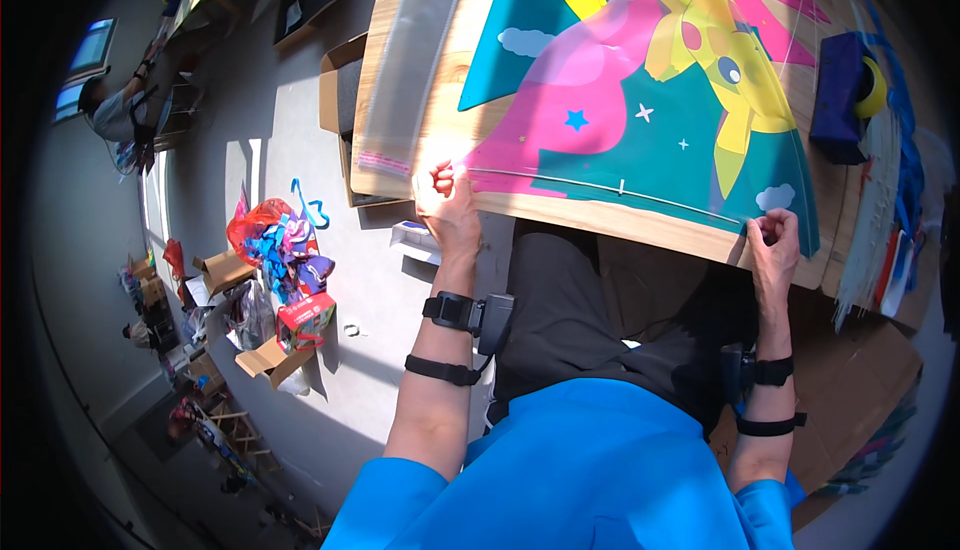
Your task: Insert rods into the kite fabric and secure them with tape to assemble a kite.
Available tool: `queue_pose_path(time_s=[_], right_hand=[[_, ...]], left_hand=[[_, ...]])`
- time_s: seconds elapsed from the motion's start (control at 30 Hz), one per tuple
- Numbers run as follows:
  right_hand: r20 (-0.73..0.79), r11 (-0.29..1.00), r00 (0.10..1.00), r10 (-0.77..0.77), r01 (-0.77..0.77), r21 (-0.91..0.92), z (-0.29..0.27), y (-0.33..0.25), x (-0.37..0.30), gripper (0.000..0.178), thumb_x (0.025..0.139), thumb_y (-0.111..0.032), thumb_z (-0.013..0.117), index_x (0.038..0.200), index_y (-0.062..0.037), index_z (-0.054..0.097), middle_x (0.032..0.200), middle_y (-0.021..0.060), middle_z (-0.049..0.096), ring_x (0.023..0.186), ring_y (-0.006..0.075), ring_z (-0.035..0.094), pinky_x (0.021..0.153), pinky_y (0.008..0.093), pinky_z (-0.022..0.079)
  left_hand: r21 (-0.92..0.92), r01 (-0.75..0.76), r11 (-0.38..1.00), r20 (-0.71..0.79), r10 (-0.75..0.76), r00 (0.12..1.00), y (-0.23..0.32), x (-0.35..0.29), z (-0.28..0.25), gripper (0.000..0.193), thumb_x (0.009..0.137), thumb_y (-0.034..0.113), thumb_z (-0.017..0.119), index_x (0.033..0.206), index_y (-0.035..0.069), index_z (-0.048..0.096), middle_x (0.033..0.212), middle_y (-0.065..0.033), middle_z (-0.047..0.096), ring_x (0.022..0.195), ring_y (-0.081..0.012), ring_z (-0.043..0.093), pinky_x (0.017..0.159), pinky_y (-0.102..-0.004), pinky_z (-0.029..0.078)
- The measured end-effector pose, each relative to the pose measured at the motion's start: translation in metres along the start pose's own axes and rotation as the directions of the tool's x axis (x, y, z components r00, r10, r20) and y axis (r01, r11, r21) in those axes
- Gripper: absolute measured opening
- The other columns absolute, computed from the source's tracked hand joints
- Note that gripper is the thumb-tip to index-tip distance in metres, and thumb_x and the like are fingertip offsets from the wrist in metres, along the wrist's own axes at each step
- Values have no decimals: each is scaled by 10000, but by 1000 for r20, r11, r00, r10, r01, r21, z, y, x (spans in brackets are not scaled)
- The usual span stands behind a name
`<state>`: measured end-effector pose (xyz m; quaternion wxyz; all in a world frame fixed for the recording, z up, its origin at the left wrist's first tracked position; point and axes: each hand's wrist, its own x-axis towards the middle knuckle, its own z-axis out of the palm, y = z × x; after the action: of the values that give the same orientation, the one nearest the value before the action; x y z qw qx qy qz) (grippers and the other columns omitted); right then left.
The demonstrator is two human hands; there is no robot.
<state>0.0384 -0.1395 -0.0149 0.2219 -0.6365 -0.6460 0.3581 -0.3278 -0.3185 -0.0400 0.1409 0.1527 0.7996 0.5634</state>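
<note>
A printed kite (600, 150) in teal and pink, with a yellow cartoon figure, lies spread over the wooden table. Along its near edge runs a thin white rod (560, 180) with a small fitting near its middle. At the kite's near left corner, my left hand (450, 210) is closed in a pinch; glare blurs the exact grip. My right hand (773, 242) pinches around the rod's right end, close to the near right part of the kite. Left of the kite is a long clear plastic sleeve (415, 60).
A dark blue tape dispenser (838, 100) stands on the right beside a bundle of thin white strips (865, 220). Open cardboard boxes (345, 80) sit left of the table. Colourful bags (280, 240) are heaped on the floor. Another person (120, 115) sits far left.
</note>
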Motion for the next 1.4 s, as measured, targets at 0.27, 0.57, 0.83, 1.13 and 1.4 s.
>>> queue_pose_path(time_s=[0.27, 0.57, 0.83, 1.13, 1.4], right_hand=[[-3, 1000, 1000, 1, -1, 1, 0, 3, 0, 245, 814, -43, 665, 1003, -30, 511, 797, 24, 599, 705, 81, 546, 702, 223, 465], [-10, 999, 999, -43, 43, 27, 3, -5, -1, 309, 766, -32, 680, 1011, -30, 491, 774, 60, 618, 678, 132, 612, 672, 270, 498], [-28, 999, 999, -28, 29, 34, 0, -7, -2, 300, 758, -27, 686, 981, -37, 486, 753, 50, 619, 681, 135, 619, 669, 268, 508], [-39, 999, 999, -21, 23, 37, 2, -9, -3, 288, 749, -33, 696, 960, -36, 499, 748, 51, 619, 681, 141, 621, 671, 277, 511], [-52, 999, 999, -11, 13, 33, 3, -11, -5, 298, 730, -34, 712, 946, -41, 506, 759, 51, 608, 679, 153, 616, 677, 285, 510]], left_hand=[[96, 54, 994, -16, -53, 998, 7, 3, -2, 244, 857, 111, 666, 1031, -26, 564, 775, 26, 527, 677, -31, 470, 624, -163, 420], [-68, 52, 996, 31, -50, 998, -26, 13, -8, 175, 860, 58, 679, 982, -5, 570, 750, -1, 573, 636, -45, 524, 577, -165, 445], [22, -24, 999, 35, 24, 999, -32, 20, -6, 196, 860, 73, 689, 1003, -4, 580, 763, 8, 567, 645, -34, 507, 587, -157, 440], [12, -17, 1000, 43, 16, 999, -27, 19, -7, 202, 864, 79, 687, 1009, -9, 577, 756, 12, 561, 640, -32, 502, 583, -152, 436], [38, 0, 999, 50, -2, 999, -27, 19, -7, 219, 865, 91, 689, 1023, -9, 576, 754, 21, 552, 639, -29, 484, 572, -152, 421]])
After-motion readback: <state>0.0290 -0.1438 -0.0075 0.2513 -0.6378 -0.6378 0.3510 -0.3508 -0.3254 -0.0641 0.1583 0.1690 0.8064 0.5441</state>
